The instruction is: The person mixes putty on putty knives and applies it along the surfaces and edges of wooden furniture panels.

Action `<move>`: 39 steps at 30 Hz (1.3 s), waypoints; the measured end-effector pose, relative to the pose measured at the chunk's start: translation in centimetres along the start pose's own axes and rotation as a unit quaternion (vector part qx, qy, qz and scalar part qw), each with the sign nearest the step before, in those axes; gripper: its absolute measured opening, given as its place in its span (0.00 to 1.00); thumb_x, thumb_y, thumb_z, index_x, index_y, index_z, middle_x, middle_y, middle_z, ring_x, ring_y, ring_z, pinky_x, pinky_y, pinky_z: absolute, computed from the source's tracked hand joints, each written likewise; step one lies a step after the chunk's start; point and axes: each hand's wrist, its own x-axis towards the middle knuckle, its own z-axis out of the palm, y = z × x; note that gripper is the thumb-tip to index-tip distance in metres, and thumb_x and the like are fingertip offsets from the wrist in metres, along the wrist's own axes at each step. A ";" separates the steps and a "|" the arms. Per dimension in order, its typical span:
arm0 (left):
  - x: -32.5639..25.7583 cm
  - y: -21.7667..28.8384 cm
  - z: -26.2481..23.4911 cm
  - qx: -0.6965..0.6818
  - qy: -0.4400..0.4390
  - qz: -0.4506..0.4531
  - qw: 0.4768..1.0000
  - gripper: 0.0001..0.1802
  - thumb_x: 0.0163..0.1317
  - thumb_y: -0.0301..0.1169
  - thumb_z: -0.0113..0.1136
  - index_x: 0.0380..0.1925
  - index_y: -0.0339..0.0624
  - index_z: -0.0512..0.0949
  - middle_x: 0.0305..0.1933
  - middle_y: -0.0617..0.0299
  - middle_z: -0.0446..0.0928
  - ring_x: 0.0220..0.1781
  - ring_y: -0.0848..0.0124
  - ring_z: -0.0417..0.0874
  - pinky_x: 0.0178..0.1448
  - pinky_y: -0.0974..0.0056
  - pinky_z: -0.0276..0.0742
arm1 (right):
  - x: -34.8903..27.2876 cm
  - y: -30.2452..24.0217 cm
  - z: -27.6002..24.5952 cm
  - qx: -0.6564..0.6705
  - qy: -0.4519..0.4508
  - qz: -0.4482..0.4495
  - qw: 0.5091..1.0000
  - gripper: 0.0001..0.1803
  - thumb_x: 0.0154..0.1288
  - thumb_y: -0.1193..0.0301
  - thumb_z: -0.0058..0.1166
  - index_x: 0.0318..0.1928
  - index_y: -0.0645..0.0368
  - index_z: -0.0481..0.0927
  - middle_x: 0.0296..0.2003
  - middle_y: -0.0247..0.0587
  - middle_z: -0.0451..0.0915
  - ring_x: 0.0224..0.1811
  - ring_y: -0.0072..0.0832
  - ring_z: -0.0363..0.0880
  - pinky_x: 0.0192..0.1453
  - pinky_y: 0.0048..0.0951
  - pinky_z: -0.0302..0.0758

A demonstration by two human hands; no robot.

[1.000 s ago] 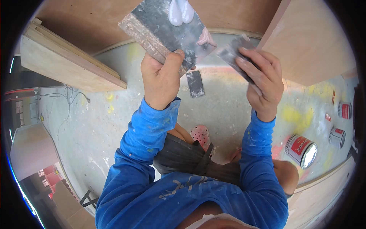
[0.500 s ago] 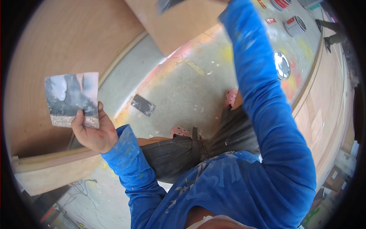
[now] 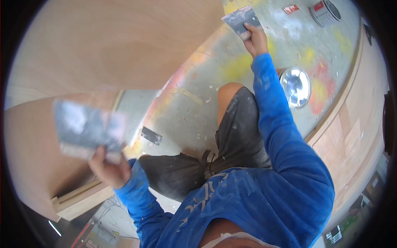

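My left hand (image 3: 111,168) is closed on the lower edge of a wide flat filler scraper (image 3: 87,128), a grey square blade with a whitish smear of filler; motion blurs it. Up ahead and to the right, my right hand (image 3: 257,41) grips a second scraper (image 3: 240,20), thumb over its grey, smeared face. This one is near the edge of a large plywood panel (image 3: 124,45) at the left; I cannot tell whether they touch.
A shiny round-topped can (image 3: 296,87) stands beside my right forearm, with a metal tin (image 3: 326,14) farther off. A dark rectangular piece (image 3: 151,135) lies on the paint-stained floor (image 3: 198,120). A long wooden panel (image 3: 343,144) runs along the right.
My right hand and its scraper have come down into view from the upper edge. The left scraper has shifted slightly right and down. My body has lowered, with one knee now bent up.
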 end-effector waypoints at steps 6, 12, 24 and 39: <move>1.8 -4.3 14.2 -0.108 -0.123 -0.183 0.969 0.19 0.52 0.24 0.50 0.47 0.32 0.68 0.42 0.54 0.75 0.44 0.62 0.77 0.44 0.52 0.75 | -15.5 -6.5 11.3 -0.287 -0.282 -0.172 0.899 0.19 0.53 0.87 0.51 0.47 0.66 0.74 0.45 0.46 0.77 0.47 0.37 0.76 0.52 0.33 0.72; 3.3 -0.3 18.8 -0.184 -0.202 -0.144 0.951 0.19 0.53 0.21 0.45 0.48 0.30 0.66 0.41 0.51 0.75 0.39 0.60 0.79 0.36 0.57 0.78 | -14.3 -11.4 14.8 -0.455 -0.366 -0.434 0.687 0.23 0.46 0.87 0.51 0.44 0.56 0.79 0.45 0.45 0.77 0.48 0.43 0.75 0.51 0.34 0.72; 7.4 0.0 22.8 0.215 -0.235 0.188 0.929 0.06 0.53 0.23 0.54 0.31 0.33 0.76 0.28 0.63 0.77 0.29 0.77 0.74 0.32 0.70 0.69 | -12.7 -16.4 15.9 -0.616 -0.317 -0.496 0.523 0.24 0.45 0.85 0.52 0.47 0.56 0.77 0.42 0.39 0.78 0.44 0.37 0.75 0.48 0.30 0.72; 11.7 -1.9 22.2 0.066 -0.196 0.056 0.977 0.26 0.51 0.23 0.50 0.52 0.29 0.62 0.46 0.48 0.71 0.42 0.60 0.77 0.37 0.55 0.79 | 9.0 8.6 -3.2 -0.173 0.313 0.166 0.919 0.12 0.46 0.77 0.60 0.31 0.73 0.76 0.28 0.47 0.76 0.28 0.33 0.75 0.27 0.36 0.68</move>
